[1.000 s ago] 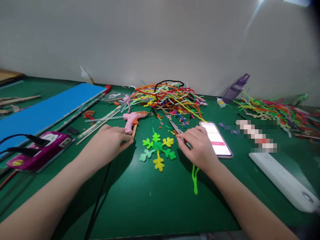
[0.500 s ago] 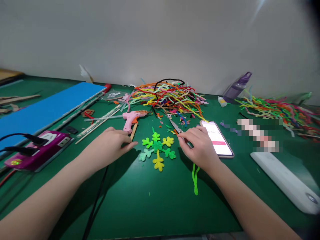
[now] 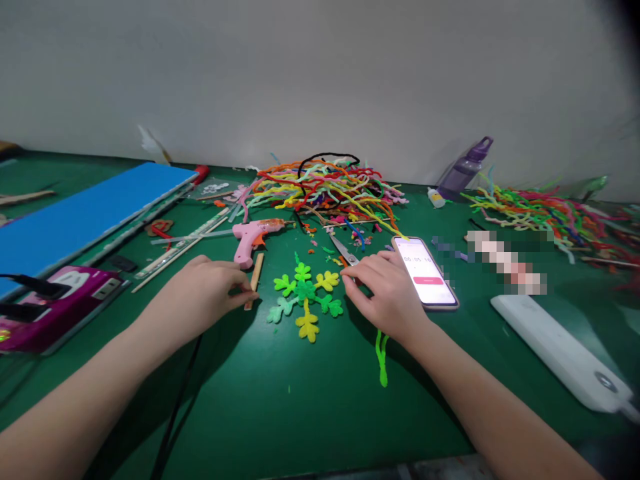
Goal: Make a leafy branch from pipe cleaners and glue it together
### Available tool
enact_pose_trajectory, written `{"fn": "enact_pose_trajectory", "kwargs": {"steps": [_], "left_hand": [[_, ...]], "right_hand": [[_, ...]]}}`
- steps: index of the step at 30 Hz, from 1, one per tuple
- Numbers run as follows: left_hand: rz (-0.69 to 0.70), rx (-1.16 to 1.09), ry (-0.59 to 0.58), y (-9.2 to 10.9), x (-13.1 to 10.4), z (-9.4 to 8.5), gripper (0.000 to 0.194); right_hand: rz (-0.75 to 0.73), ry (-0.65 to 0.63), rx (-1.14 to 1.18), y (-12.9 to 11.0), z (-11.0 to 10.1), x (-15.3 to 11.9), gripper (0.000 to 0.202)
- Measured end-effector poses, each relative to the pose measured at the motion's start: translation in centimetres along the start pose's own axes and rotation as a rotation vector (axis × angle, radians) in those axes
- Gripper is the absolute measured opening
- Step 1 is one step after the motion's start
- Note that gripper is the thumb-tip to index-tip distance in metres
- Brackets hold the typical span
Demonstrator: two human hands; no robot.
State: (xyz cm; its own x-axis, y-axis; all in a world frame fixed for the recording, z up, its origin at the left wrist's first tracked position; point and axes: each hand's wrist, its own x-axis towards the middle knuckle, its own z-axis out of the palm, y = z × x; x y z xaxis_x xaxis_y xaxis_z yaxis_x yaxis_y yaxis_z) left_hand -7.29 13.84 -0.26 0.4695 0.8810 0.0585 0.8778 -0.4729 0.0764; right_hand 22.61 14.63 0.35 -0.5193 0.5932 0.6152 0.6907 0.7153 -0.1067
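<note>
A snowflake shape of green, yellow and mint pipe cleaners (image 3: 305,291) lies flat on the green table between my hands. My left hand (image 3: 213,287) pinches the lower end of a short flat wooden stick (image 3: 256,277). Just beyond it rests a pink glue gun (image 3: 246,243). My right hand (image 3: 383,287) is closed over the handle end of a pair of scissors (image 3: 344,250), whose blades point away from me; its fingers hide most of the handles. A bent bright green pipe cleaner (image 3: 383,367) sticks out below my right hand.
A phone (image 3: 423,270) showing a timer lies beside my right hand. Behind are a heap of pipe cleaners (image 3: 325,190) and a purple bottle (image 3: 463,170). A purple power strip (image 3: 65,307) and blue board (image 3: 100,200) lie left, a white device (image 3: 555,353) right.
My left hand has drawn the wooden stick toward me, out from beside the glue gun. The view has shifted slightly; my right hand stays at the scissors.
</note>
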Motion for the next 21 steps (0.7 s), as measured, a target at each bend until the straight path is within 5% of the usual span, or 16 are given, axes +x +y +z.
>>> {"fn": "enact_pose_trajectory", "kwargs": {"steps": [13, 21], "left_hand": [[-0.231, -0.042, -0.197, 2.0, 0.2, -1.0, 0.035], [-0.270, -0.047, -0.134, 2.7, 0.0, -1.8, 0.032]], "right_hand": [[0.030, -0.035, 0.048, 0.1, 0.2, -0.2, 0.015], [0.045, -0.041, 0.069, 0.1, 0.4, -0.3, 0.015]]}}
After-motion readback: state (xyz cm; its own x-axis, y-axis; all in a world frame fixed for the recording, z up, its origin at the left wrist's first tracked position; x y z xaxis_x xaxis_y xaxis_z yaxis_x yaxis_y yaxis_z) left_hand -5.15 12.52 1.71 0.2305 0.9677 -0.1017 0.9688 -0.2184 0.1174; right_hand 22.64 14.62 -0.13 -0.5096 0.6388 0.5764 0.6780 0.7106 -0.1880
